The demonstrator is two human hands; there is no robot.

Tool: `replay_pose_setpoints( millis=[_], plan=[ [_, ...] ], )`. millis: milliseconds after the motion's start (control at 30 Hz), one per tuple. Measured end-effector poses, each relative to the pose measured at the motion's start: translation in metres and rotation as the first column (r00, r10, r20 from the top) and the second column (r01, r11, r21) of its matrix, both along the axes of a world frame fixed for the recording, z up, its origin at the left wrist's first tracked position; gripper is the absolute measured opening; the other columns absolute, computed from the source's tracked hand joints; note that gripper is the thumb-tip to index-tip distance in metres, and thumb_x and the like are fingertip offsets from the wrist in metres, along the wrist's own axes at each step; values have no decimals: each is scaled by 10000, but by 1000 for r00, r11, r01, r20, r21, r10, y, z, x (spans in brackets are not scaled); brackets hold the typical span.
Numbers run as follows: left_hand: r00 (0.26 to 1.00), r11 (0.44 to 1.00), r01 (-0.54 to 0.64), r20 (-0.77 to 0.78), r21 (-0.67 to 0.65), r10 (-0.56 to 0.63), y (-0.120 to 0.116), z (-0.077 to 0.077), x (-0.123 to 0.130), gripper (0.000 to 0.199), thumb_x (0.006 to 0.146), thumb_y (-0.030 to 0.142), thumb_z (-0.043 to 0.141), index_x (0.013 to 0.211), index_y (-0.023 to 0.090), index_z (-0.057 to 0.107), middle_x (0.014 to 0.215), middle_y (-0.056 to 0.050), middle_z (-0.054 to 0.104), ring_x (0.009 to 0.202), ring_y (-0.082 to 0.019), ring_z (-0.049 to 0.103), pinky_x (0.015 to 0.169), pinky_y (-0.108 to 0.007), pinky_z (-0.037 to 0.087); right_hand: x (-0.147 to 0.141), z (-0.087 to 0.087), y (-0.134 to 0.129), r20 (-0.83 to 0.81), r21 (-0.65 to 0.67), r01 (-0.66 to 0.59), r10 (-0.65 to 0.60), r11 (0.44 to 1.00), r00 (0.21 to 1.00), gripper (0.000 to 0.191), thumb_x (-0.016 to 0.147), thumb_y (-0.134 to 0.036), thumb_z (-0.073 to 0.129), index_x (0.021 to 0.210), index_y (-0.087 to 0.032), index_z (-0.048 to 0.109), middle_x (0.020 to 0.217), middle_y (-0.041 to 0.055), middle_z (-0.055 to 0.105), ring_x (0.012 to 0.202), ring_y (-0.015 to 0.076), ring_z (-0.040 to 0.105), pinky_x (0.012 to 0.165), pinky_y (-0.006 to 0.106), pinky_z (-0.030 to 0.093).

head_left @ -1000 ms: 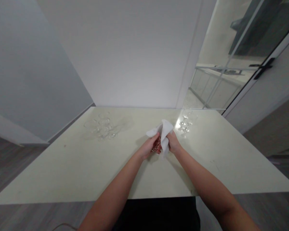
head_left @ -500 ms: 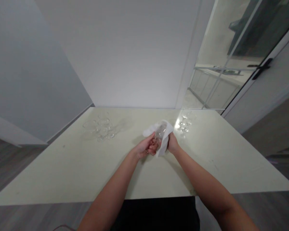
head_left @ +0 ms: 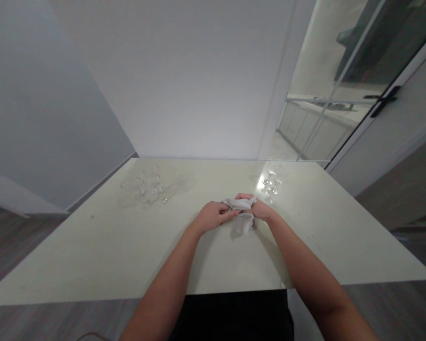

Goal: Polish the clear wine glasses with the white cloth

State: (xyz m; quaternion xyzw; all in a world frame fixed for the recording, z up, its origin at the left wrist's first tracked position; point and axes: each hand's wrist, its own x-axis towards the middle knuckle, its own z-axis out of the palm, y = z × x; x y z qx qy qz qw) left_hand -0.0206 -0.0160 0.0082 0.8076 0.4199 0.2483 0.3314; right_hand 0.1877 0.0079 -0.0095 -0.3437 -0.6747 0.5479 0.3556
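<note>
Over the middle of the table, a thin white cloth (head_left: pixel 244 221) is bunched between my two hands, and a fold of it hangs down. My left hand (head_left: pixel 216 215) has its fingers closed at the cloth's left side. From the right, my right hand (head_left: pixel 258 208) grips the cloth, with some fingers behind it. The glass between my hands is hidden or too unclear to make out now.
Several clear stemmed glasses (head_left: pixel 151 188) stand close together at the back left of the pale table (head_left: pixel 110 255). More clear glasses (head_left: pixel 270 182) stand at the back right, beside a bright reflection. A white wall (head_left: pixel 199 94) rises behind the table.
The cloth has been turned and bunched up, and the glass that showed in it is now covered. My left hand has rolled over, back upward; my right hand reaches farther around the cloth.
</note>
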Motion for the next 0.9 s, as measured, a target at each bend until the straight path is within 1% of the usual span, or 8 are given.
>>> replay_pose_setpoints(
  millis=[100, 200, 300, 433, 667, 733, 833, 900],
  plan=[
    [990, 965, -70, -98, 251, 98, -2, 1, 2, 480, 765, 611, 507, 564, 183, 592, 479, 4, 493, 490, -114, 444, 540, -239, 263, -4, -3, 3, 40, 88, 36, -39, 996, 998, 165, 586, -239, 694, 696, -156, 603, 627, -42, 573, 593, 103, 489, 570, 205, 386],
    [975, 891, -100, -135, 443, 177, -2, 5, 4, 465, 744, 625, 530, 868, 201, 673, 735, -65, 651, 729, -193, 572, 723, -291, 346, -12, -10, 5, 8, 73, 151, -152, 986, 988, 141, 630, -293, 655, 696, -169, 641, 686, 0, 640, 716, 169, 572, 721, 281, 456],
    [968, 822, -79, -154, 565, 199, -2, 7, 5, 612, 728, 646, 538, 1134, 192, 599, 980, -121, 663, 946, -250, 568, 906, -372, 305, -18, -14, 5, -59, 16, 280, -279, 960, 958, 150, 659, -322, 626, 727, -198, 676, 759, 19, 684, 808, 205, 611, 822, 341, 463],
    [964, 811, -60, -178, 583, 199, 0, 2, 4, 640, 742, 659, 512, 1172, 188, 566, 992, -127, 663, 940, -240, 586, 920, -375, 301, -18, -15, 2, -42, -15, 327, -327, 945, 944, 150, 670, -329, 634, 760, -228, 700, 802, 18, 702, 850, 221, 624, 838, 374, 475],
    [942, 890, -32, -284, 455, 179, 5, -3, -2, 624, 759, 678, 459, 1162, 211, 555, 803, -80, 671, 802, -222, 609, 795, -330, 361, -17, -22, 4, 47, 10, 344, -344, 939, 938, 147, 676, -281, 609, 759, -203, 702, 803, 25, 711, 801, 206, 636, 825, 363, 474],
    [945, 864, -40, -263, 501, 196, 5, -2, 0, 602, 780, 646, 464, 1188, 210, 539, 863, -89, 666, 863, -227, 601, 865, -355, 352, -21, -26, 5, -4, -13, 368, -368, 930, 930, 174, 680, -304, 608, 787, -199, 697, 835, 24, 712, 811, 206, 638, 813, 354, 480],
    [941, 769, -61, -220, 636, 257, 5, 0, 7, 562, 840, 568, 437, 1254, 190, 482, 1033, -115, 630, 1019, -232, 554, 1001, -398, 276, -27, -28, 3, -132, -147, 392, -411, 908, 902, 249, 681, -345, 608, 868, -199, 681, 850, 22, 708, 775, 202, 641, 745, 342, 503],
    [930, 732, -71, -220, 678, 294, 4, 0, 11, 533, 869, 534, 399, 1244, 163, 476, 1061, -125, 614, 1046, -236, 537, 1013, -403, 267, -29, -27, 1, -145, -178, 382, -408, 907, 901, 268, 693, -357, 593, 896, -201, 675, 823, 20, 705, 742, 197, 638, 713, 337, 508]
  ],
)
